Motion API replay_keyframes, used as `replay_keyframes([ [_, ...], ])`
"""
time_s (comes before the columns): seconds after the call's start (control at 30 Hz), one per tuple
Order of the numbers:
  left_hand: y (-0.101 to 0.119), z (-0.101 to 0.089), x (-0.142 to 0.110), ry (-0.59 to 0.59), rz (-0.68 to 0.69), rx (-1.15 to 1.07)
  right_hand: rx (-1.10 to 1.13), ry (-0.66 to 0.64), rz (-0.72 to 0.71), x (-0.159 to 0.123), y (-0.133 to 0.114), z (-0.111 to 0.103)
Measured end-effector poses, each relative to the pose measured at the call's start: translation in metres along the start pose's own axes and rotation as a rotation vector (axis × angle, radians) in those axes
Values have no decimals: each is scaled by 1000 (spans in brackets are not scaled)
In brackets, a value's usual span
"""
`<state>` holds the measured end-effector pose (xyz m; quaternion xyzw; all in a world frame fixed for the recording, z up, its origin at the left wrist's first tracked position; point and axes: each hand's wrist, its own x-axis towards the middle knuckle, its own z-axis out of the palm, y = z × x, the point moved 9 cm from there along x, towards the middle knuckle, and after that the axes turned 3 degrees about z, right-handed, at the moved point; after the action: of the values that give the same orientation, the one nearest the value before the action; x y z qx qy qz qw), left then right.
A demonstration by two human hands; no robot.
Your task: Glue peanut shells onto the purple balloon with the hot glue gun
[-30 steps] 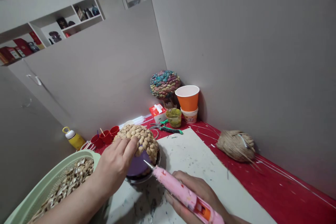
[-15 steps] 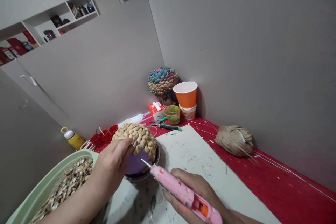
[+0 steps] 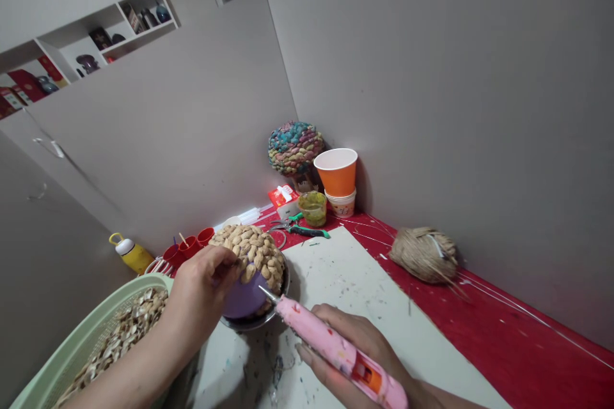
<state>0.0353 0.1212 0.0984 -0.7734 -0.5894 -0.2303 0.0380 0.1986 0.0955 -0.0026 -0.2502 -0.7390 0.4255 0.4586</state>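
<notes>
the left hand (image 3: 202,276), fingers narrowed, contents unclear, has slid left along the peanut-shell dome (image 3: 256,249) in its metal bowl (image 3: 253,325). that seemingly frees the purple patch (image 3: 242,299) near the pink glue gun (image 3: 330,340) gripped by the right hand (image 3: 367,348).

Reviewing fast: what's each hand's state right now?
Left hand: curled at the peanut-shell dome; whether it holds anything cannot be told.
Right hand: closed around the pink glue gun.

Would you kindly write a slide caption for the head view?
Right hand holding a pink glue gun beside a purple dome partly covered in tan shells.
</notes>
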Motion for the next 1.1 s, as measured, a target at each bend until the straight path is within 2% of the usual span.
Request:
replay_keyframes([
  [0.1,2,0,-1,4,2,-14,22,3,5,-1,0,-1],
  [0.2,7,-13,-7,70,2,-68,46,15,63,-2,6,-1],
  [0.27,11,-21,-16,85,-41,-188,69,40,123,-4,14,-2],
  [0.33,13,-18,-30,33,-132,-400,146,59,181,-5,20,-2],
  [0.4,15,-1,-51,-47,-263,-670,275,55,244,-5,24,0],
  [0.5,18,39,-81,-136,-483,-1061,460,44,308,-5,22,4],
  [0.57,20,64,-92,-164,-582,-1228,531,18,312,-4,18,8],
  [0.63,22,79,-94,-175,-617,-1322,549,-13,293,-4,14,11],
  [0.73,25,91,-90,-225,-633,-1417,552,-38,279,-2,13,15],
  [0.93,32,112,-89,-345,-689,-1625,588,-9,306,2,21,11],
  [1.1,35,130,-93,-452,-702,-1791,602,-61,297,5,24,14],
])
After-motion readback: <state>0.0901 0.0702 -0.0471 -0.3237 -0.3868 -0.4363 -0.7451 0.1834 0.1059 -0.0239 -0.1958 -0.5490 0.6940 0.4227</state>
